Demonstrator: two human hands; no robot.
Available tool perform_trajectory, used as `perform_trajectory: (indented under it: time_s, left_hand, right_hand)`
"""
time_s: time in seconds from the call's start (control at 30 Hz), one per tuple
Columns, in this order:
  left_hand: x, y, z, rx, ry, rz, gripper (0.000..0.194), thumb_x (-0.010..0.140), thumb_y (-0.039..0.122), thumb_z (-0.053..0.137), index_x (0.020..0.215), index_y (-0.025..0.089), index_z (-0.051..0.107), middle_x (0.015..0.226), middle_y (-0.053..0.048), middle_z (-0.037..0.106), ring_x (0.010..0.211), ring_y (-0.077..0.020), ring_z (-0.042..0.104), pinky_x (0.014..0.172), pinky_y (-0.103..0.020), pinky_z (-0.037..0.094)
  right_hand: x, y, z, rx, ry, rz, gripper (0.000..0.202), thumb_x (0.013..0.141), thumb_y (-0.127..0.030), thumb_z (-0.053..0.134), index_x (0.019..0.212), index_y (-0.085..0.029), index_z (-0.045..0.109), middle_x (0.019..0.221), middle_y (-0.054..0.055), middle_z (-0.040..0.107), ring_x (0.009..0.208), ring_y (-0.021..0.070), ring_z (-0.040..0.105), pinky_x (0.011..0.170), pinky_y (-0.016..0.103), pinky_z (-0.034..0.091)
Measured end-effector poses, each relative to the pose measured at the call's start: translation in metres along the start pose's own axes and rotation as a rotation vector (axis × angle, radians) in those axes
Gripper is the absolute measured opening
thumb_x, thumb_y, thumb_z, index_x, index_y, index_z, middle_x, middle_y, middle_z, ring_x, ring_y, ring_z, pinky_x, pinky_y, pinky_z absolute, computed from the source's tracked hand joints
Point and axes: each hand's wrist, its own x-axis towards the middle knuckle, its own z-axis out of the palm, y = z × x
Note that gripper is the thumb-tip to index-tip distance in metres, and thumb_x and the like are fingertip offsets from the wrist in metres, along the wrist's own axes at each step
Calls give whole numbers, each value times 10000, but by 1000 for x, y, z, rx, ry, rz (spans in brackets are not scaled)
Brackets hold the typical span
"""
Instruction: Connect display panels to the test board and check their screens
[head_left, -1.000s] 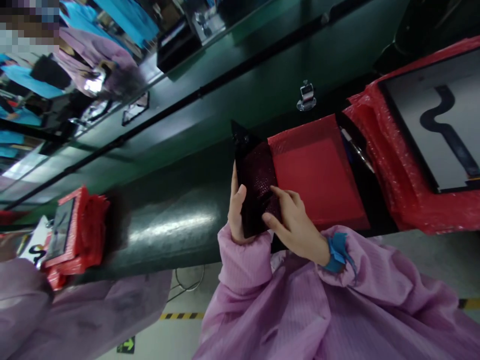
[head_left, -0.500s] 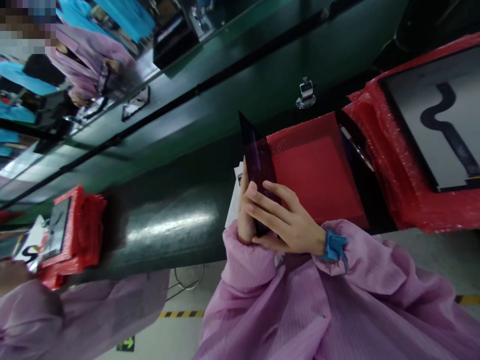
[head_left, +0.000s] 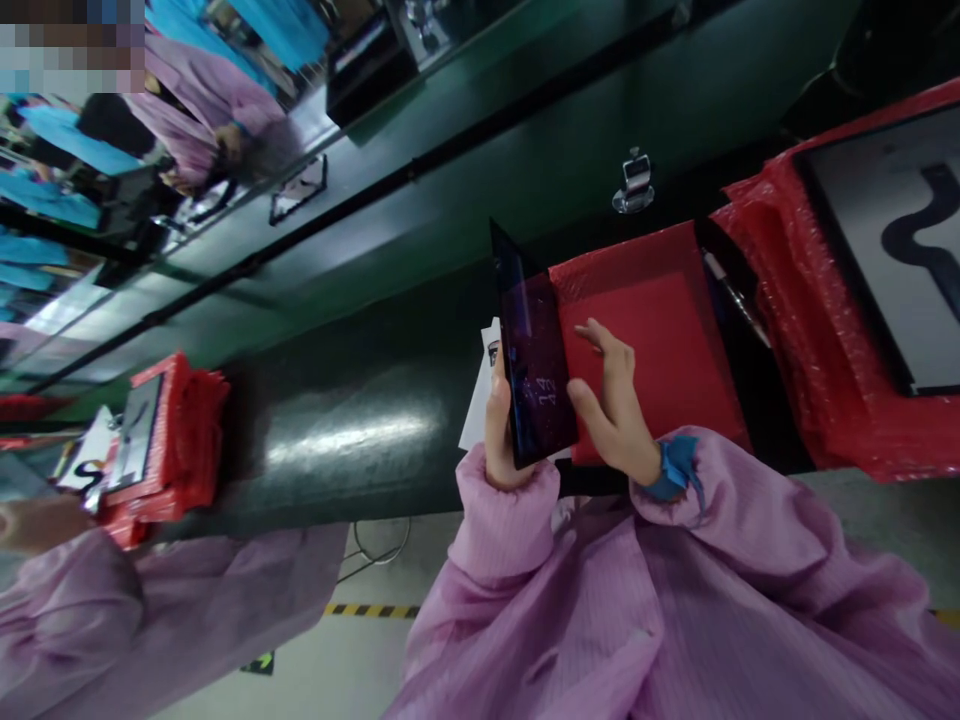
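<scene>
My left hand [head_left: 498,425] grips a thin dark glossy screen panel [head_left: 536,375] from behind and holds it tilted up on edge. Faint light markings show on the panel's dark face. My right hand [head_left: 616,400], fingers apart and holding nothing, hovers close to the panel's right edge. Below it lies a flat red bubble-wrap sheet or bag [head_left: 660,340] on the bench. A white paper [head_left: 478,395] sticks out behind the panel and my left hand.
At right, a stack of red bubble wrap [head_left: 847,430] bears a grey panel [head_left: 870,230] with a dark curved strip. A pen [head_left: 739,300] lies beside it. A small metal stand [head_left: 634,185] is behind. A co-worker's sleeve [head_left: 75,600] and red bags [head_left: 176,440] are at left.
My right hand has come off the panel's lower part and moved right, with its fingers opened. The panel's face is now turned more into view. My left hand keeps its hold.
</scene>
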Motion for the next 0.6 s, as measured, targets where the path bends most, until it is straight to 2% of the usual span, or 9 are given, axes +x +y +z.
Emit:
perform_trajectory:
  time_s: [0.07, 0.1, 0.2, 0.3, 0.43, 0.53, 0.6]
  left_hand:
    - [2, 5, 0, -214, 12, -112, 625, 1063, 338, -94, 1664, 286, 71, 1595, -85, 501, 1369, -204, 602, 1064, -423, 593]
    - [3, 6, -1, -302, 9, -157, 663, 1055, 408, -120, 1660, 276, 116, 1604, -80, 491, 1383, -207, 588, 1071, -408, 589]
    - [6, 9, -1, -419, 13, -217, 764, 1024, 549, -122, 1649, 223, 173, 1626, -103, 455, 1430, -240, 540, 1108, -411, 557]
    - [7, 12, 0, -589, 51, -301, 758, 1020, 582, -49, 1634, 225, 214, 1633, -109, 442, 1455, -268, 510, 1172, -476, 492]
    - [6, 13, 1, -970, 172, -370, 703, 981, 653, 278, 1560, 270, 387, 1621, -76, 462, 1477, -325, 473, 1223, -566, 407]
    - [5, 9, 2, -1057, 202, -375, 655, 946, 669, 412, 1490, 313, 491, 1571, -52, 528, 1462, -342, 487, 1220, -583, 399]
    - [3, 6, 2, -992, 193, -323, 641, 952, 687, 404, 1461, 317, 525, 1523, -57, 576, 1444, -343, 509, 1200, -577, 423]
  right_hand:
    - [2, 3, 1, 22, -59, 138, 785, 1004, -655, 362, 1593, -144, 279, 1500, 207, 510, 1416, 337, 431, 1189, 631, 364]
    - [3, 4, 1, 50, -125, 127, 821, 985, -682, 398, 1583, -131, 287, 1503, 218, 503, 1419, 346, 424, 1191, 632, 363]
    - [4, 1, -4, 232, -253, -66, 786, 987, -678, 414, 1587, -192, 269, 1579, 178, 449, 1468, 315, 402, 1225, 584, 352]
    - [2, -2, -7, 354, -148, -163, 620, 1040, -575, 374, 1583, -291, 274, 1597, 105, 445, 1489, 263, 408, 1252, 546, 331]
    - [1, 3, -3, 243, 28, -2, 590, 1041, -529, 404, 1564, -271, 309, 1581, 128, 438, 1478, 282, 406, 1224, 568, 357]
    - [1, 7, 1, 158, -35, 103, 648, 1022, -562, 441, 1549, -205, 322, 1505, 181, 496, 1429, 313, 436, 1199, 601, 368]
    - [0, 6, 0, 197, -156, 42, 693, 994, -597, 492, 1530, -182, 345, 1484, 195, 512, 1405, 323, 458, 1188, 594, 383]
